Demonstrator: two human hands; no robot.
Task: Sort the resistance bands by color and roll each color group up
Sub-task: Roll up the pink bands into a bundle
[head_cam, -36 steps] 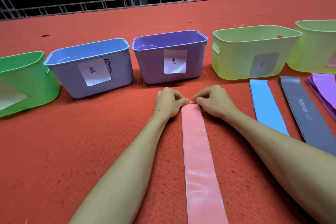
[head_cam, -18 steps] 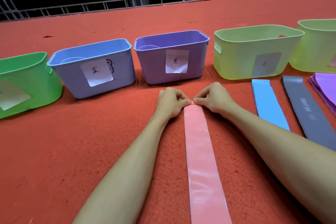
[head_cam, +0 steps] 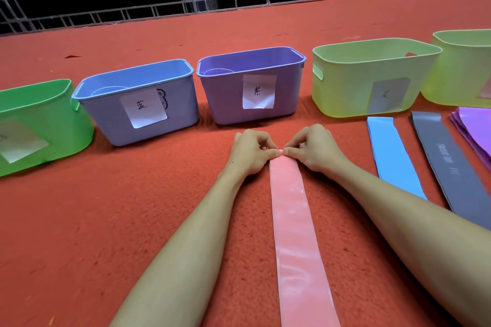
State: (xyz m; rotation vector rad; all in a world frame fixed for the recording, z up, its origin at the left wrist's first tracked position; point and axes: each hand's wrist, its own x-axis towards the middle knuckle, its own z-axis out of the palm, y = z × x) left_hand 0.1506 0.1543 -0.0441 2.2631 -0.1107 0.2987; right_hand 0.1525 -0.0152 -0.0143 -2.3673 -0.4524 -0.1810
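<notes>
A long pink resistance band [head_cam: 295,233] lies flat on the red carpet, running from the bottom edge up to my hands. My left hand [head_cam: 249,152] and my right hand [head_cam: 313,150] meet at its far end, fingers curled, pinching the end where a small roll or fold sits under my fingertips. To the right lie a light blue band [head_cam: 393,159], a dark grey band [head_cam: 451,167] with white print, and a stack of purple bands [head_cam: 475,127] at the right edge.
A row of labelled bins stands behind my hands: green [head_cam: 39,125], blue [head_cam: 111,114], purple [head_cam: 225,98], yellow-green [head_cam: 345,87], and another yellow-green one [head_cam: 462,69] at far right. A metal railing [head_cam: 186,5] borders the carpet's far edge.
My hands have crept slightly toward me along the pink band, fingertips drawn closer together over its far end. The other bands and the bins lie as before.
</notes>
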